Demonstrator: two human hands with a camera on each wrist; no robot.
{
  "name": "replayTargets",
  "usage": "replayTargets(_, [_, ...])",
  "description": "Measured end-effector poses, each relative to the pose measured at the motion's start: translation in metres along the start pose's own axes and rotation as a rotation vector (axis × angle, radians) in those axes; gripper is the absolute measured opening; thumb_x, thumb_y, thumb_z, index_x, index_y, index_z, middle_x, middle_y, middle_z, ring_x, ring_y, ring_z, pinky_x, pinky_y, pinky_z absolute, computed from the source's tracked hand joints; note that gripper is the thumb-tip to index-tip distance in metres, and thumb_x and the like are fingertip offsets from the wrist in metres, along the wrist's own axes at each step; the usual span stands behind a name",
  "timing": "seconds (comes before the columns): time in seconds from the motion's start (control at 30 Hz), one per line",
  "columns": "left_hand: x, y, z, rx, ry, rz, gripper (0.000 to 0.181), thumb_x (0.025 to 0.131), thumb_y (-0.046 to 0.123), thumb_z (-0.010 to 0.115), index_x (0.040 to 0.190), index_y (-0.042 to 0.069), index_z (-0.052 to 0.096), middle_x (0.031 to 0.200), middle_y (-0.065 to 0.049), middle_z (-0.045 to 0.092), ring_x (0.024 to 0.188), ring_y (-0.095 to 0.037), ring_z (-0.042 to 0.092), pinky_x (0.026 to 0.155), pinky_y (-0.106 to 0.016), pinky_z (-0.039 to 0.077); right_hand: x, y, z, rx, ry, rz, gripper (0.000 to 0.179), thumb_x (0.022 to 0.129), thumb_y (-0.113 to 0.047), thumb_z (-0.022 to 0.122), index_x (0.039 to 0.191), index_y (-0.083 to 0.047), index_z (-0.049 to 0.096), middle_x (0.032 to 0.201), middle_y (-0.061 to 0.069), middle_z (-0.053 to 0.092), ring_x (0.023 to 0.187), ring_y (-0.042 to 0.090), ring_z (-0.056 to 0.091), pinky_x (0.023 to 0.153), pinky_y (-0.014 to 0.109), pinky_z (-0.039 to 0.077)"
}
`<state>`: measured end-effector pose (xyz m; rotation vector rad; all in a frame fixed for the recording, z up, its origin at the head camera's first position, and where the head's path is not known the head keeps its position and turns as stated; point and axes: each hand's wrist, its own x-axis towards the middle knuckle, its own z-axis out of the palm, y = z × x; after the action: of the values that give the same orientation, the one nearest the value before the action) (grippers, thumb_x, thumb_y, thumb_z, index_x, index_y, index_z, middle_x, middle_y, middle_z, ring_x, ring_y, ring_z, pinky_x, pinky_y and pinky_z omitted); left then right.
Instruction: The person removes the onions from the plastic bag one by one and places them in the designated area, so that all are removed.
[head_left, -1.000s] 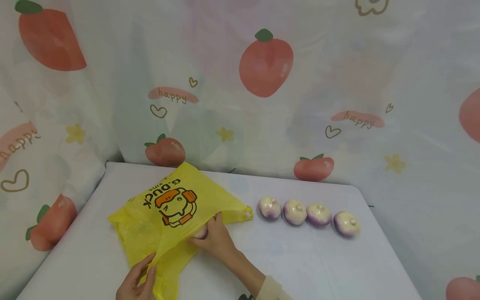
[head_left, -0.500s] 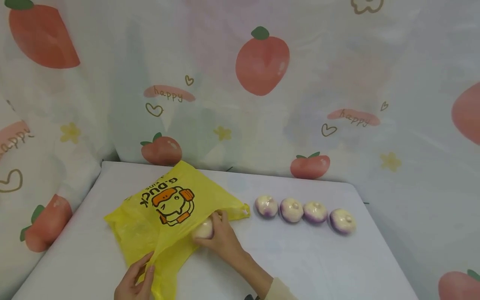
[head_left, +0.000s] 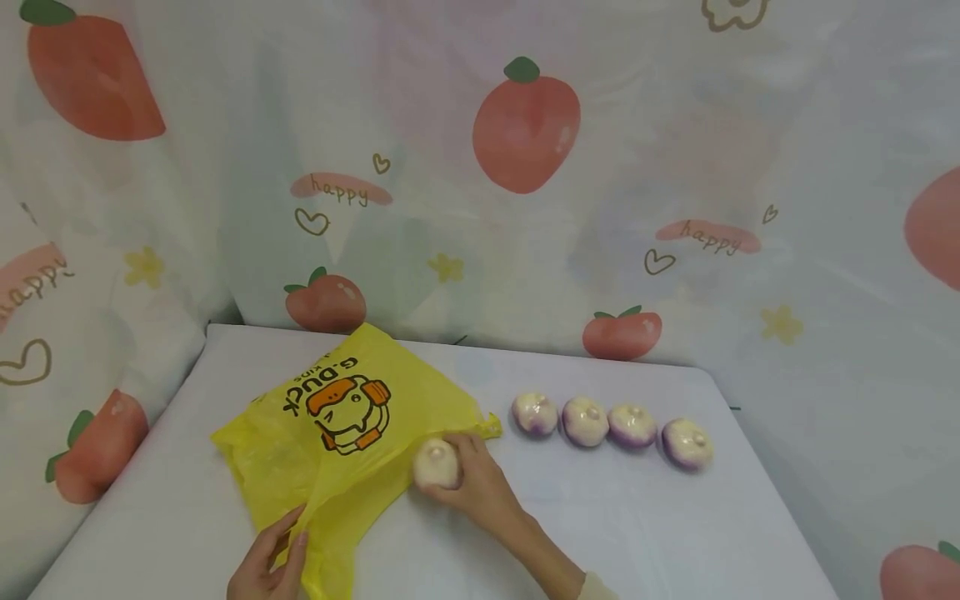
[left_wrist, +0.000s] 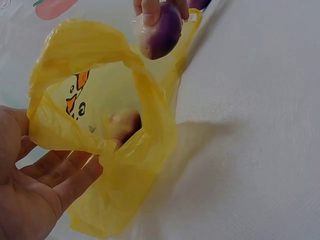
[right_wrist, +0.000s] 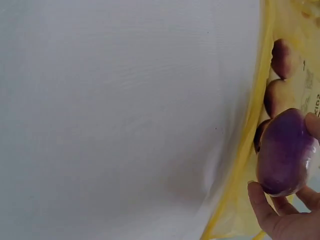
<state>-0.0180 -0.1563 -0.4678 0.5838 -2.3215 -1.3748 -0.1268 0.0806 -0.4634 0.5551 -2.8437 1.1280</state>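
Four round purple-white turnips (head_left: pixel 585 422) out, three turnips (right_wrist: pixel 279 97) visible inside yellow plastic bag (head_left: pixel 330 479).
Right hand (head_left: pixel 482 490) grips another turnip (head_left: pixel 437 464); left hand (head_left: pixel 268 562) pinches bag.

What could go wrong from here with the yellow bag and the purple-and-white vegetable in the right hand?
The glossy vegetable might slip, since the right hand holds it just with its fingers. The yellow bag could sag shut, as the left hand holds only one side of its mouth. The vegetables inside lie near the opening and might roll out if it tips.
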Motion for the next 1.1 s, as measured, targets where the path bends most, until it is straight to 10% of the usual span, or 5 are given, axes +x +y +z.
replayTargets(0.3, [-0.001, 0.000, 0.001, -0.013, 0.013, -0.010, 0.025, 0.086, -0.004, 0.064, 0.110, 0.002, 0.069, 0.101, -0.012, 0.066, 0.084, 0.017, 0.044, 0.064, -0.027, 0.055, -0.011, 0.022, -0.016, -0.067, 0.035, 0.017, 0.068, 0.070, -0.044, 0.081, 0.120, -0.007, 0.056, 0.111, 0.007, 0.053, 0.096, 0.023, 0.046, 0.076, 0.039, 0.047])
replayTargets(1.1, [0.002, 0.000, -0.001, -0.018, -0.004, -0.022, 0.027, 0.086, -0.005, 0.063, 0.111, 0.003, 0.068, 0.102, -0.012, 0.066, 0.085, 0.021, 0.042, 0.065, -0.027, 0.055, -0.029, 0.053, -0.058, -0.050, 0.045, 0.206, 0.072, 0.072, -0.041, 0.080, 0.128, -0.004, 0.054, 0.114, 0.010, 0.052, 0.096, 0.025, 0.045, 0.073, 0.035, 0.041])
